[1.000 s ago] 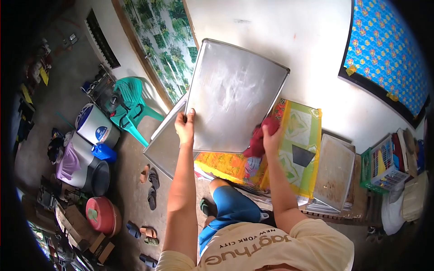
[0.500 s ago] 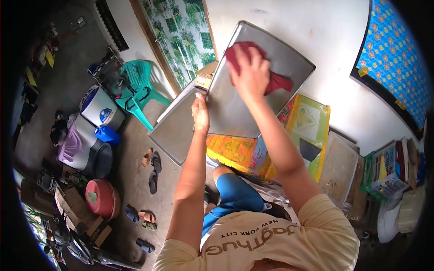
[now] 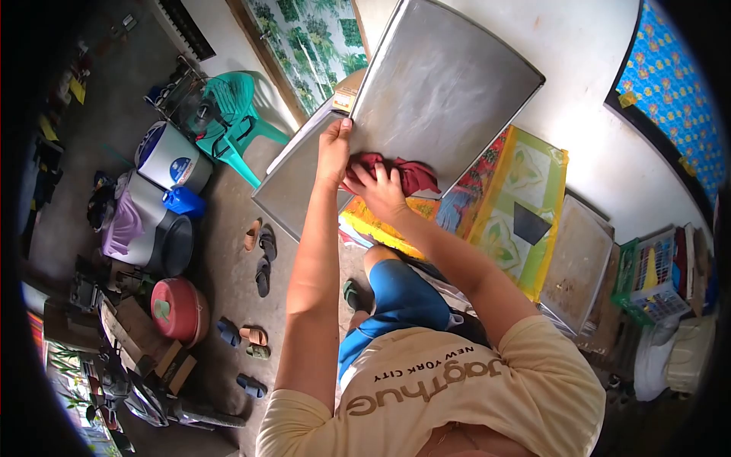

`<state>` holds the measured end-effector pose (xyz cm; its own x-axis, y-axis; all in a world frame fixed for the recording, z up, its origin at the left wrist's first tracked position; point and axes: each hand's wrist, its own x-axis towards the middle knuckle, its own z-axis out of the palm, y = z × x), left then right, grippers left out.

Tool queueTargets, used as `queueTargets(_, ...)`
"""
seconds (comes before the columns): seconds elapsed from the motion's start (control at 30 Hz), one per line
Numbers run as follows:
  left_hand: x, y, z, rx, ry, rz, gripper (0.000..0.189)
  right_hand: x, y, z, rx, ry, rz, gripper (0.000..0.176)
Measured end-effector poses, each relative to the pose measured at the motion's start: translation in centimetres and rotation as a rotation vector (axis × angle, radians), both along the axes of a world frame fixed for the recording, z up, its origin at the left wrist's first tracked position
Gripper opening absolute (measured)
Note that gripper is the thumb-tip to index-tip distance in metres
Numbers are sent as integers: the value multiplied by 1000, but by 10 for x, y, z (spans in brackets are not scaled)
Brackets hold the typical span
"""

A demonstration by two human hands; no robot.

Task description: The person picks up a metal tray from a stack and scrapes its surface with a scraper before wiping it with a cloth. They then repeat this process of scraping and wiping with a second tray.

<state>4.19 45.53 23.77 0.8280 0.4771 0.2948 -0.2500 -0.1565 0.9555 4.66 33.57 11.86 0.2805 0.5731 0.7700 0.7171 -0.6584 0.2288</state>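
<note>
A large grey metal baking tray [image 3: 449, 91] is held up at a tilt in front of me. My left hand [image 3: 333, 150] grips its left edge, the thumb on top. My right hand [image 3: 379, 192] presses a dark red cloth [image 3: 413, 174] against the tray's lower left corner, fingers bent over the fabric. Faint pale streaks show on the metal surface. Behind and below the held tray lies a second grey tray [image 3: 289, 190], partly covered by it and by my left forearm.
A table with a yellow patterned cover [image 3: 495, 221] stands below the tray. At left are a green plastic chair [image 3: 232, 114], a white tub machine [image 3: 169, 164], a red basin [image 3: 177, 311] and several slippers [image 3: 263, 259] on the floor. A green crate [image 3: 647, 278] sits at right.
My right hand has moved the cloth from the tray's upper middle down to its lower left corner. The tray appears slightly higher in view, with my left hand still on its edge.
</note>
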Motion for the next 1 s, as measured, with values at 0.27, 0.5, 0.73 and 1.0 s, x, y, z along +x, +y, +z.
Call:
queueTargets(0.27, 13, -15, 4, 116, -84, -31, 29, -8, -37, -59, -152, 191, -23, 37)
queueTargets(0.5, 23, -8, -5, -1, -153, -48, 27, 28, -150, -85, -159, 540, -110, 29)
queueTargets(0.73, 24, 0, -10, -77, -117, 25, 27, 80, -191, -45, 519, 806, -513, 38)
queueTargets(1.0, 19, 8, -15, -182, -134, 21, 23, 57, -163, -53, 238, 615, -480, 32)
